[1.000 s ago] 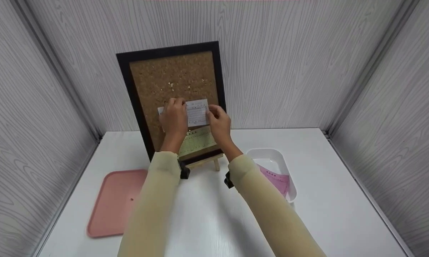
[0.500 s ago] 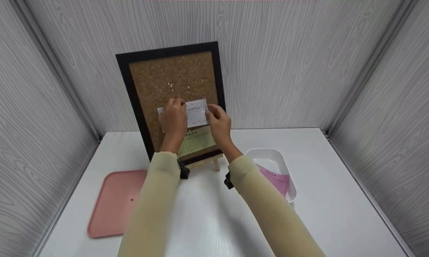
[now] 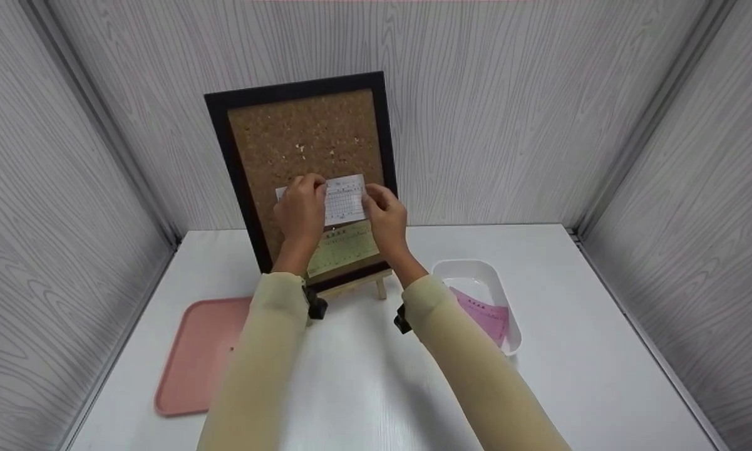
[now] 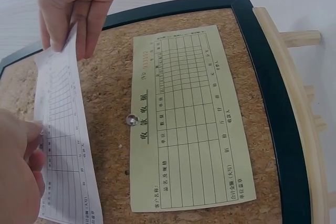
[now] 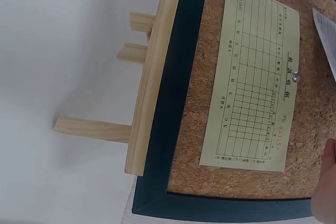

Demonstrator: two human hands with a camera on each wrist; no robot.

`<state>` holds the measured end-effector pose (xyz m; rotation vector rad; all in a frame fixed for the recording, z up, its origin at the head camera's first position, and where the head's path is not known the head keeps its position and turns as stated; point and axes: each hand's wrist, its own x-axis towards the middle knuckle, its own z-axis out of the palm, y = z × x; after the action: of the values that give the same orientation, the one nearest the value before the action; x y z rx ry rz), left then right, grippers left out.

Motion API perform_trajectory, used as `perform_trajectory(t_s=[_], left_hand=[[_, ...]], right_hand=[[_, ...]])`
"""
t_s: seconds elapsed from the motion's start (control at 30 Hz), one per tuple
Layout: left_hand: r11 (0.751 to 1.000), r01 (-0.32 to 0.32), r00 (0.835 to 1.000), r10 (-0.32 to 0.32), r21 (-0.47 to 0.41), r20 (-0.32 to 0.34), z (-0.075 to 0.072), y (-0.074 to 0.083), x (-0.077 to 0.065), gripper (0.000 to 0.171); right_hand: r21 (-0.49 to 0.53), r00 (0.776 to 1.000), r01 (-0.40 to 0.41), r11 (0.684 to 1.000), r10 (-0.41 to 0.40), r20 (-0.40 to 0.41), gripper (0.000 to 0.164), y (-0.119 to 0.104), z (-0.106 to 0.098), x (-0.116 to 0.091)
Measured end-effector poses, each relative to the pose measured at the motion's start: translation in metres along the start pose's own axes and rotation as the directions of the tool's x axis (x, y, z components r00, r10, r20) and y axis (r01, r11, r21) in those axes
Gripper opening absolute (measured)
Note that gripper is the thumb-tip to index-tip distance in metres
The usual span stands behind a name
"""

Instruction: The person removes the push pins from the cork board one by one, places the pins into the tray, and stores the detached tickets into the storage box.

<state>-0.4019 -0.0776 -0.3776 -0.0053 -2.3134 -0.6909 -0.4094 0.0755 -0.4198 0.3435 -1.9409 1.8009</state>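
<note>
A framed corkboard [image 3: 307, 125] stands tilted on a small wooden easel [image 5: 157, 72]. My right hand [image 3: 386, 216] pinches the right end of a white receipt slip [image 3: 345, 199] between thumb and fingers. At the slip's top edge, left of its middle, my left hand [image 3: 302, 207] grips with curled fingers; whether a small pin sits between the fingertips is hidden. In the left wrist view the white slip [image 4: 65, 145] stands partly off the cork, its right end bent outward. Below it a pale green receipt [image 4: 184, 119] lies flat, held by a clear pushpin [image 4: 132, 120].
On the table's left is a pink tray [image 3: 194, 357] with a small dark dot on it, partly behind the left sleeve. To the right, a white tray [image 3: 466, 269] contains a pink slip [image 3: 488, 319]. Grey wood-grain panels [image 3: 507, 113] enclose the table.
My left hand and forearm have shifted slightly left, uncovering a little more of the white and green receipts. The right hand keeps its place.
</note>
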Motion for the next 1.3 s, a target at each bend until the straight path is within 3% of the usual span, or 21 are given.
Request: perform_trajectory(t_s=[0.23,0.4,0.57,0.77,0.9,1.1,1.3], left_hand=[[0.996,0.008,0.998,-0.002,-0.088,0.061,-0.011,-0.003,-0.007,0.016],[0.992,0.009,0.998,-0.002,-0.129,0.057,-0.013,-0.004,-0.013,0.015],[0.985,0.036,0.998,-0.028,-0.169,0.049,-0.023,-0.008,-0.026,0.016],[0.974,0.041,0.999,-0.041,-0.224,0.008,-0.038,-0.02,-0.05,0.014],[0.967,0.05,0.999,-0.048,-0.249,0.016,-0.044,-0.031,-0.071,0.015],[0.957,0.072,0.997,-0.068,-0.28,0.024,-0.053,-0.054,-0.103,0.014],[0.96,0.099,0.995,-0.095,-0.262,0.028,-0.065,-0.078,-0.132,0.016]], right_hand=[[0.013,1.0,-0.015,1.0,0.015,0.016,0.026,-0.04,-0.005,-0.016],[0.035,1.0,-0.015,0.999,0.015,0.014,0.026,-0.037,-0.01,-0.018],[0.05,1.0,-0.029,0.998,0.029,-0.004,0.026,-0.02,-0.019,-0.015],[0.083,0.999,-0.03,0.996,0.033,-0.031,0.031,-0.014,-0.039,-0.02],[0.123,0.998,-0.03,0.992,0.037,-0.058,0.032,-0.015,-0.059,-0.029],[0.137,0.995,-0.042,0.99,0.055,-0.088,0.033,-0.015,-0.096,-0.05],[0.075,0.987,-0.073,0.994,0.083,-0.14,0.037,-0.01,-0.141,-0.074]])
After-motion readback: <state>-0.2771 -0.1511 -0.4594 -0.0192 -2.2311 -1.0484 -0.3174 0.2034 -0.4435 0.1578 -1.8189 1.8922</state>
